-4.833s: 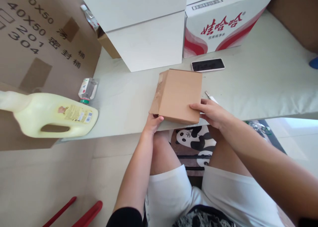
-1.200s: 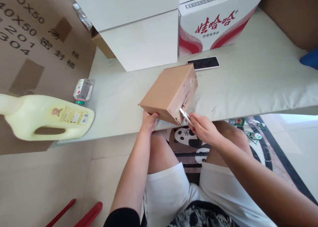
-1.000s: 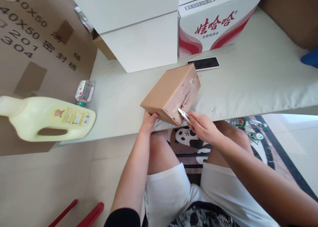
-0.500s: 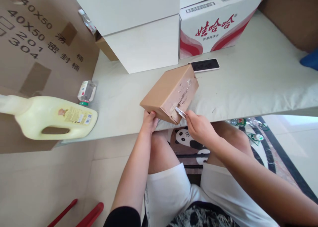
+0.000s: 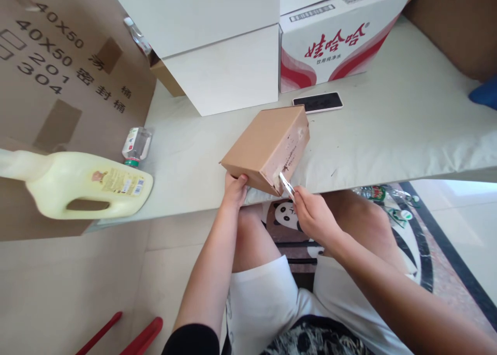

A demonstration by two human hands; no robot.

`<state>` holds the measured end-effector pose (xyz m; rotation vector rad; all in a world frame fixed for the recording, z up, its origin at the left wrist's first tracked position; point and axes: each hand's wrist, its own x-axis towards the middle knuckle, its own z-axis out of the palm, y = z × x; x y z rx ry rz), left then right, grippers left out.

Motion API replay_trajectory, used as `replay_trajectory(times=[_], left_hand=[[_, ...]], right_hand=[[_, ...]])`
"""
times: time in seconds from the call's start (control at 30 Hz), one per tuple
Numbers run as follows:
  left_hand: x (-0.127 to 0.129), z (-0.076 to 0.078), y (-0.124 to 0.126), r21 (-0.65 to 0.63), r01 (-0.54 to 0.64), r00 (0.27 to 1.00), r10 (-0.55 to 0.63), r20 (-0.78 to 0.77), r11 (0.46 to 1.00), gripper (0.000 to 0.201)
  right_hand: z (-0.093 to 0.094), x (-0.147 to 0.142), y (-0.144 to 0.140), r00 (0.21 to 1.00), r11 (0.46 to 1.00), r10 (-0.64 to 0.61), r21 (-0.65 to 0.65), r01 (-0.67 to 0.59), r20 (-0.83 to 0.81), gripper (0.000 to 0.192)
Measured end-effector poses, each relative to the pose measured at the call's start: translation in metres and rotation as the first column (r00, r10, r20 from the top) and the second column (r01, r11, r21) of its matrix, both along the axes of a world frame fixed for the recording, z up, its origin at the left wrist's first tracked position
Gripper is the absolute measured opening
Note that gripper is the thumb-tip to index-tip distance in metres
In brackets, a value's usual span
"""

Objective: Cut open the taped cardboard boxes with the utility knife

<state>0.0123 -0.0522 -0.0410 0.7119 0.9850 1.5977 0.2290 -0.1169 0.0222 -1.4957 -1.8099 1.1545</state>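
A small brown cardboard box [image 5: 261,142] sits tilted near the table's front edge. Its right side carries torn, scuffed tape and dark marks. My left hand [image 5: 235,189] is closed on the near lower left edge, thumb against the side and fingers partly hidden under the box. In my right hand [image 5: 312,211] is a slim silvery tool [image 5: 286,185], like a narrow blade; its exact kind is unclear. The tool's tip touches or nearly touches the taped side close to the near corner. Just behind the box lies a phone [image 5: 323,102], screen up.
White boxes [image 5: 233,68] and a red-and-white water carton [image 5: 334,49] stand at the back. On the left are a large carton [image 5: 58,117], a pale yellow jug [image 5: 116,189] and a small clear bottle [image 5: 136,144]. Plastic bottles [image 5: 382,193] lie below the table edge at right.
My right hand has moved slightly right and down, drawing the silvery tool back from the taped side. The box has turned a little; my left hand keeps its hold.
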Motion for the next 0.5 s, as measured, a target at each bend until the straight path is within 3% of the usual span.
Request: replay_trajectory(times=[0.17,0.23,0.3,0.33,0.4,0.43,0.5], left_hand=[[0.000,0.000,0.002,0.008,0.016,1.000,-0.017,0.020,1.000,0.072],[0.001,0.000,0.003,-0.019,-0.011,0.999,0.011,0.038,1.000,0.071],[0.001,0.000,0.005,-0.055,-0.045,0.997,0.048,0.061,0.997,0.074],[0.001,-0.001,0.005,-0.066,-0.052,0.996,0.057,0.073,0.996,0.076],[0.000,-0.002,0.005,-0.066,-0.030,0.995,0.036,0.094,0.997,0.080],[-0.001,-0.003,0.005,-0.058,-0.012,0.995,0.018,0.103,0.998,0.081],[-0.004,-0.005,0.004,-0.045,0.020,0.993,-0.014,0.113,0.999,0.082]], right_hand=[[0.003,0.005,-0.009,0.997,0.996,0.067,-0.057,-0.065,0.030,0.027],[0.004,0.007,-0.014,0.962,0.964,0.258,-0.086,-0.250,0.090,0.021],[0.002,0.009,-0.019,0.883,0.885,0.461,-0.117,-0.451,0.087,0.017],[0.001,0.011,-0.021,0.867,0.866,0.495,-0.121,-0.486,0.053,0.018],[-0.001,0.016,-0.020,0.929,0.922,0.368,-0.116,-0.370,-0.038,0.026],[-0.002,0.019,-0.018,0.968,0.962,0.238,-0.114,-0.246,-0.079,0.030],[-0.001,0.023,-0.011,0.991,0.993,0.013,-0.111,-0.028,-0.132,0.035]])
